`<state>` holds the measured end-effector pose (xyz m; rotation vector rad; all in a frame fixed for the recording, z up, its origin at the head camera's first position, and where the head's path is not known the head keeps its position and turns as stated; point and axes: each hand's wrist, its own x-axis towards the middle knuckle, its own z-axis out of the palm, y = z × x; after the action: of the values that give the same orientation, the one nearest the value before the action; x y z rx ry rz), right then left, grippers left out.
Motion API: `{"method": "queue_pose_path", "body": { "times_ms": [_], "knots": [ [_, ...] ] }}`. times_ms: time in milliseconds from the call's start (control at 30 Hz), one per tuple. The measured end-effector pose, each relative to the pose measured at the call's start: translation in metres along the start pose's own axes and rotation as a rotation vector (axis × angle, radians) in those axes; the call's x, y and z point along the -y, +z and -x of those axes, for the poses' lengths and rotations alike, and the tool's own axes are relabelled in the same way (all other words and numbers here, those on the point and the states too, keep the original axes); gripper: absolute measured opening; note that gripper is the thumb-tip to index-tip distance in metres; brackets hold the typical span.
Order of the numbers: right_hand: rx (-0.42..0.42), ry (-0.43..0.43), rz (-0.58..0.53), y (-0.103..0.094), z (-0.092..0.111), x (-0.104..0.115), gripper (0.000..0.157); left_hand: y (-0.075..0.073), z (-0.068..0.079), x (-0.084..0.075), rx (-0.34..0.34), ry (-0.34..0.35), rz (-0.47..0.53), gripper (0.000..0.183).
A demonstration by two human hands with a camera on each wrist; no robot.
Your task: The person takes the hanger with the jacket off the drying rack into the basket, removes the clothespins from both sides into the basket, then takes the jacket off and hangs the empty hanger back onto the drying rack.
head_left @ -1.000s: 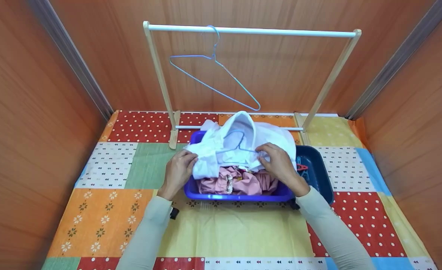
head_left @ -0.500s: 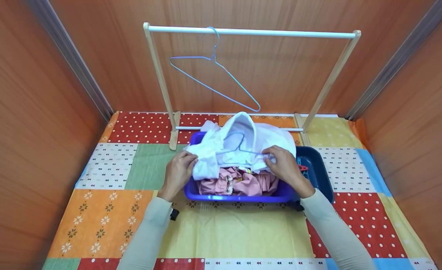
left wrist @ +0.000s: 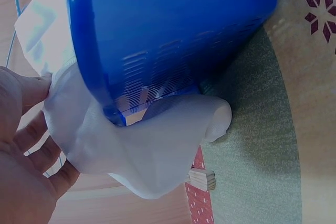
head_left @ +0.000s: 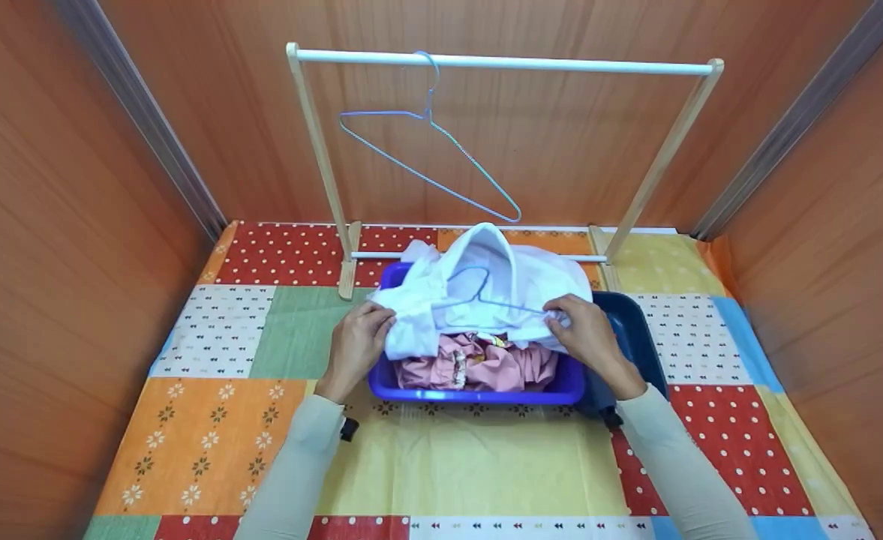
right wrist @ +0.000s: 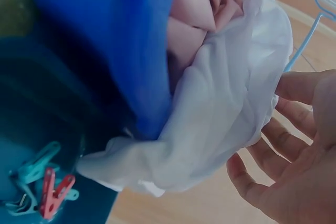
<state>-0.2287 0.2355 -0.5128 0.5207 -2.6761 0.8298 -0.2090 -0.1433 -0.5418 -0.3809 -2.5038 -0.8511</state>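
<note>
A white hooded top (head_left: 550,274) lies spread over a blue-purple basket (head_left: 479,396), its hood toward the rack. A blue wire hanger (head_left: 479,298) sits at its neck opening, hook up, its arms running toward both shoulders. My left hand (head_left: 355,341) pinches the top's left shoulder between thumb and fingers. At the other shoulder, my right hand (head_left: 590,336) pinches the white cloth where the hanger's arm ends. In the right wrist view, the hanger (right wrist: 304,43) passes close by my thumb. The hanger's lower part is hidden by cloth.
Pink clothing (head_left: 497,369) fills the basket's front. A dark tray (head_left: 645,337) beside it holds clothespins, including a red clothespin (right wrist: 54,192). Behind stands a rack with a white rail (head_left: 561,64), where another wire hanger (head_left: 479,169) hangs. Wooden panels enclose the patchwork-covered table.
My right hand has slid to the right along the hanger's arm, drawing the white cloth outward. More of that arm shows now. My left hand has stayed in place.
</note>
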Motion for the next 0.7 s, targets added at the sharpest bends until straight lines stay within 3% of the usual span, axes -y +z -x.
{"method": "queue_pose_path", "body": {
  "times_ms": [700],
  "knots": [
    [-0.026,0.097,-0.017,-0.012,0.014,-0.022,0.011,0.0,0.001,0.0,0.009,-0.008,-0.014,0.012]
  ]
}}
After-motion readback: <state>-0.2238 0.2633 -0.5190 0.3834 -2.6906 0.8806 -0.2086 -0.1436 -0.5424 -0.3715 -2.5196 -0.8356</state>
